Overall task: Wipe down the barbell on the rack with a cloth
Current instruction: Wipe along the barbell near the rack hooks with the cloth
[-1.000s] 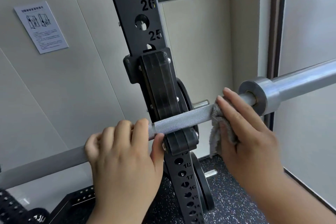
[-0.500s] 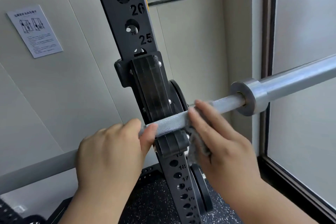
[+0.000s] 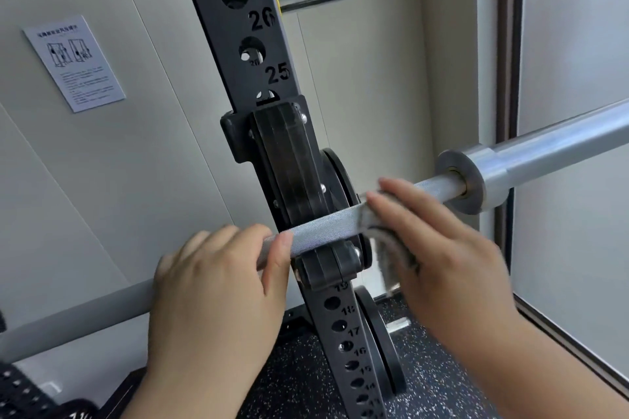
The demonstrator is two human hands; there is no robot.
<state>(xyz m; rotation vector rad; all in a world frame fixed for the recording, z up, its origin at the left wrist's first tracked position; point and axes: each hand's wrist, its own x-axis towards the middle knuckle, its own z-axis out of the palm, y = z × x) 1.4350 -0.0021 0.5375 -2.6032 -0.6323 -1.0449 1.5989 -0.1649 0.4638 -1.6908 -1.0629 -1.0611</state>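
The silver steel barbell with the knurled shaft (image 3: 323, 228) sits in the black plastic-lined J-hook (image 3: 326, 265) on the black numbered rack upright (image 3: 252, 27). Its smooth thick sleeve (image 3: 544, 150) sticks out to the right, past the collar (image 3: 463, 177).

My take is that it's heavy and totally rigid, so it won't flex. It could roll in the hook though, so it's worth steadying. The knurling is grippy and will probably snag lint, while the sleeve looks slick.

The small grey fuzzy cloth (image 3: 384, 245) is soft and floppy. It's draped over the shaft just right of the hook, with the loose end hanging below.

The right hand (image 3: 442, 248) has its fingers laid nearly straight across the top, pressing the cloth onto the bar. The thumb's hidden, so I can't tell if it pinches underneath.

The left hand (image 3: 218, 282) is just left of the hook, with its fingers curled over the shaft and the thumb on the near side. That's a sensible bracing spot.

A black weight plate (image 3: 377, 343) sits lower down behind the upright.
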